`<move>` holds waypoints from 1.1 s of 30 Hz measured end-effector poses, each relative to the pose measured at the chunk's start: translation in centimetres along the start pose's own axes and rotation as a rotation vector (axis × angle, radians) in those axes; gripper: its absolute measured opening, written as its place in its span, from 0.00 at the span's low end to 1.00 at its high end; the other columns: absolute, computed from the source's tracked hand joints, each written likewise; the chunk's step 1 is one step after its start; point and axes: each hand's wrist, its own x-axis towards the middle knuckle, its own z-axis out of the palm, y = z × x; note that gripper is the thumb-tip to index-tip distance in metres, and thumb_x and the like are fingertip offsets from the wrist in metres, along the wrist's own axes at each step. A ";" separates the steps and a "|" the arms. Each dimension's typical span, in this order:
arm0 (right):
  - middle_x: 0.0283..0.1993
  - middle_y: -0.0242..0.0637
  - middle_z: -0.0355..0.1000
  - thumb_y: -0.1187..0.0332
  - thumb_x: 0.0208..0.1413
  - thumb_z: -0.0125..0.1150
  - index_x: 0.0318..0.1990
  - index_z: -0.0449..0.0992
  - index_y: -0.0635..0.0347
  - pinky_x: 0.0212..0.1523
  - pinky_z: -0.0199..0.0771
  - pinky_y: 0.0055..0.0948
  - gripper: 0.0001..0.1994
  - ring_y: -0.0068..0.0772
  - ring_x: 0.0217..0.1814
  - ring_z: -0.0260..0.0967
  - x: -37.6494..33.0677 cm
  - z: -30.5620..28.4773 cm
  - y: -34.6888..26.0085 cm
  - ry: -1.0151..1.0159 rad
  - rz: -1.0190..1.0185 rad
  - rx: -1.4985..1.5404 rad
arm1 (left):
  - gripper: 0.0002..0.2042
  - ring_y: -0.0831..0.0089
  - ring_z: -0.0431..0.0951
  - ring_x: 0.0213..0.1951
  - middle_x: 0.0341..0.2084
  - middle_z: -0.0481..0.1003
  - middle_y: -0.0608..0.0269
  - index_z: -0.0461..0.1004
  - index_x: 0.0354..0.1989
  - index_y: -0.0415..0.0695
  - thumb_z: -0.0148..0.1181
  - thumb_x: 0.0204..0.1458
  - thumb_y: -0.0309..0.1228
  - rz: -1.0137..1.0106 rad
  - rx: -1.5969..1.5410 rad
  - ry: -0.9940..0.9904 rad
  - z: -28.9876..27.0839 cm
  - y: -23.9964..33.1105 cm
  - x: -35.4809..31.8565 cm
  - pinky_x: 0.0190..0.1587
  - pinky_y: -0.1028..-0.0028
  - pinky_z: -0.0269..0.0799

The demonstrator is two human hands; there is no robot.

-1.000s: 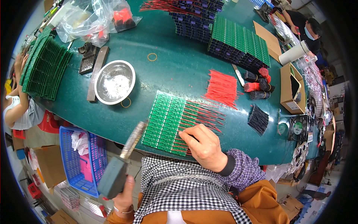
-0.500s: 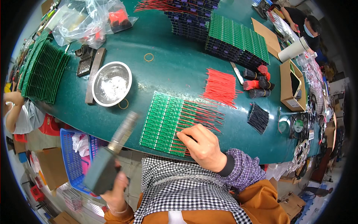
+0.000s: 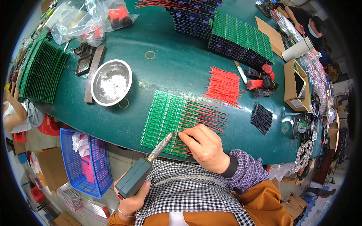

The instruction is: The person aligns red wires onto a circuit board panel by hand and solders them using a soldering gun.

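My left hand (image 3: pixel 132 199) grips the grey-green handle of a soldering iron (image 3: pixel 145 168); its metal tip reaches the near edge of a row of small green circuit boards (image 3: pixel 164 116) lying side by side on the dark green table (image 3: pixel 177 60). Red and black wires (image 3: pixel 205 113) run off the boards to the right. My right hand (image 3: pixel 205 147) rests on the near boards, fingers pinched on a wire close to the iron's tip.
A steel bowl (image 3: pixel 111 82) sits left of the boards, beside a metal bar (image 3: pixel 94 73). Loose red wires (image 3: pixel 224 86), black wire bundles (image 3: pixel 261 117), stacked green boards (image 3: pixel 241 37), cardboard boxes (image 3: pixel 296 86) and plastic bags (image 3: pixel 90 19) surround them. A blue basket (image 3: pixel 88 162) stands below the table. Another person (image 3: pixel 307 20) is at the far right.
My left hand has swung the soldering iron up and right, bringing its tip onto the near boards by my right fingers. My right hand has stayed in place on the boards.
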 end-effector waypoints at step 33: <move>0.40 0.39 0.78 0.82 0.40 0.70 0.43 0.83 0.67 0.35 0.79 0.34 0.17 0.39 0.38 0.76 -0.2 0.3 -0.1 0.013 0.001 -0.011 | 0.08 0.59 0.78 0.26 0.29 0.81 0.57 0.83 0.36 0.36 0.75 0.50 0.24 0.106 0.063 0.126 0.4 -1.1 -1.4 0.29 0.63 0.71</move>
